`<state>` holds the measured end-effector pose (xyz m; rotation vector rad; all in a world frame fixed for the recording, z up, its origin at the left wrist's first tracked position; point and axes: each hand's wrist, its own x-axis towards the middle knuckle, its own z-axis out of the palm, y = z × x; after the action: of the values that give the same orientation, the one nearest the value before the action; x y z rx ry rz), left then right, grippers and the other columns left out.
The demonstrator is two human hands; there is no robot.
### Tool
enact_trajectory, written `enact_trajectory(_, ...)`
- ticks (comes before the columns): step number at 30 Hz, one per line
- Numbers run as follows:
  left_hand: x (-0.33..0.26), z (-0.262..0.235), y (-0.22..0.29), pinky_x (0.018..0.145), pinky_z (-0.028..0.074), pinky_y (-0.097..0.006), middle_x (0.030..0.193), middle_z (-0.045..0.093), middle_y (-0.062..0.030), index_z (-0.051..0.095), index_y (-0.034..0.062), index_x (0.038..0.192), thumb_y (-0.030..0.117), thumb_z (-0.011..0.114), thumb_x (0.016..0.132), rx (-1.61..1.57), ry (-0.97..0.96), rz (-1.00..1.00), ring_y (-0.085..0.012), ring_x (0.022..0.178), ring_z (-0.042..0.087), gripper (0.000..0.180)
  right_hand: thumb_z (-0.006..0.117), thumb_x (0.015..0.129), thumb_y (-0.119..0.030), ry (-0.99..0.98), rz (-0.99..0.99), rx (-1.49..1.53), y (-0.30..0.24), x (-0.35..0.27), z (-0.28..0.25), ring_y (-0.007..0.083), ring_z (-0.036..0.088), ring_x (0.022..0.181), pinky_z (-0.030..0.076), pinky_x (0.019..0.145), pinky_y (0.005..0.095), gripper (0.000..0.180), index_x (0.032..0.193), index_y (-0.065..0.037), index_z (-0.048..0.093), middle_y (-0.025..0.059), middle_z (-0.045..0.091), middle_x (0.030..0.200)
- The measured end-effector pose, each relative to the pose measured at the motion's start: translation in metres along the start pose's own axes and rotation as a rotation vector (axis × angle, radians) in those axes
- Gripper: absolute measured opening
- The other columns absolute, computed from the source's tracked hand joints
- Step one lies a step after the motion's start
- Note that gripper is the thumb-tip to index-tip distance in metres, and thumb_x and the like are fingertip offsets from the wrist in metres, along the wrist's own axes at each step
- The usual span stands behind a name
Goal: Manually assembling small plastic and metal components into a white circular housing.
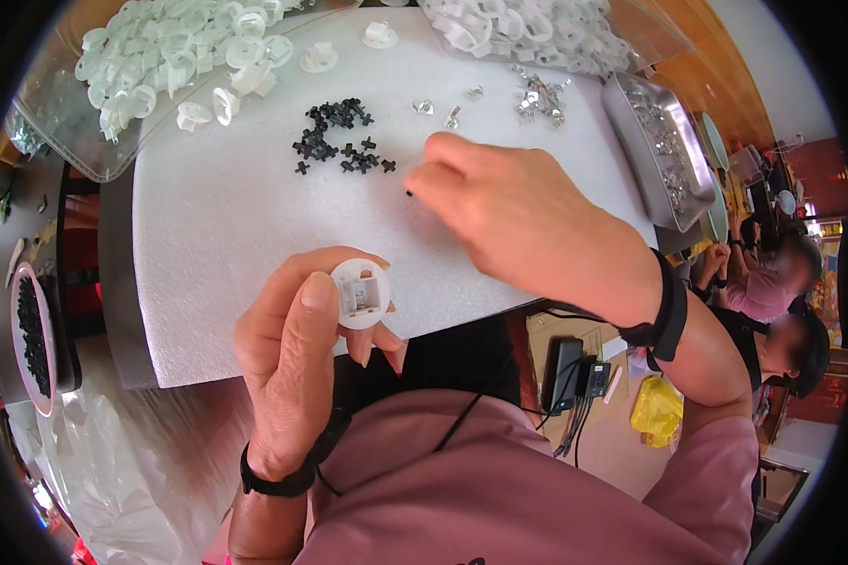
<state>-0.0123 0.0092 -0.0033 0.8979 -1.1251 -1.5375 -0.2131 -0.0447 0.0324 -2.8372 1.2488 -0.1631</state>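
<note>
My left hand (297, 334) grips a round white plastic part (365, 294) between thumb and fingers. A square recess faces up in it. Over the white foam sheet (226, 254), my right hand (485, 193) is closed in a pinch, slightly blurred. A tiny black piece (409, 194) shows at its fingertips; the rest of that piece is hidden. Just left of this hand lies a loose pile of small black cross-shaped pieces (322, 141). Small shiny metal clips (540, 99) are scattered beyond the hand, a few of them apart from their heap.
Clear trays of white plastic parts stand at far left (174, 56) and far right (528, 28). A metal tray (664, 155) of clips sits at the right edge. An oval dish (30, 339) of black pieces is at left. Other people (773, 301) sit at right.
</note>
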Motion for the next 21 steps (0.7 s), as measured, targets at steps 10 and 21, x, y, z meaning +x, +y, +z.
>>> enact_trajectory(10,0.0,0.005,0.005,0.05,0.048,-0.028,0.072,0.058,-0.0078,0.059,-0.007,0.102,0.028,0.042,0.101,0.055,0.033,-0.005,-0.011,0.056,0.054,0.039,0.057,0.083,-0.008,-0.008,0.212,0.121,0.002,0.01,0.004,0.0394,0.06,0.075,0.048,0.066,0.0452,0.012,0.084,0.004,0.056,0.0198,0.061,0.079)
enact_trajectory(21,-0.001,0.003,0.005,0.055,0.037,-0.021,0.074,0.059,-0.0051,0.062,-0.0037,0.102,0.027,0.04,0.101,0.122,0.058,-0.019,-0.0083,0.059,0.055,0.038,0.059,0.086,-0.014,-0.218,0.307,0.277,0.007,0.025,-0.005,0.0392,0.061,0.079,0.047,0.068,0.0451,0.019,0.086,0.005,0.055,0.0218,0.062,0.078)
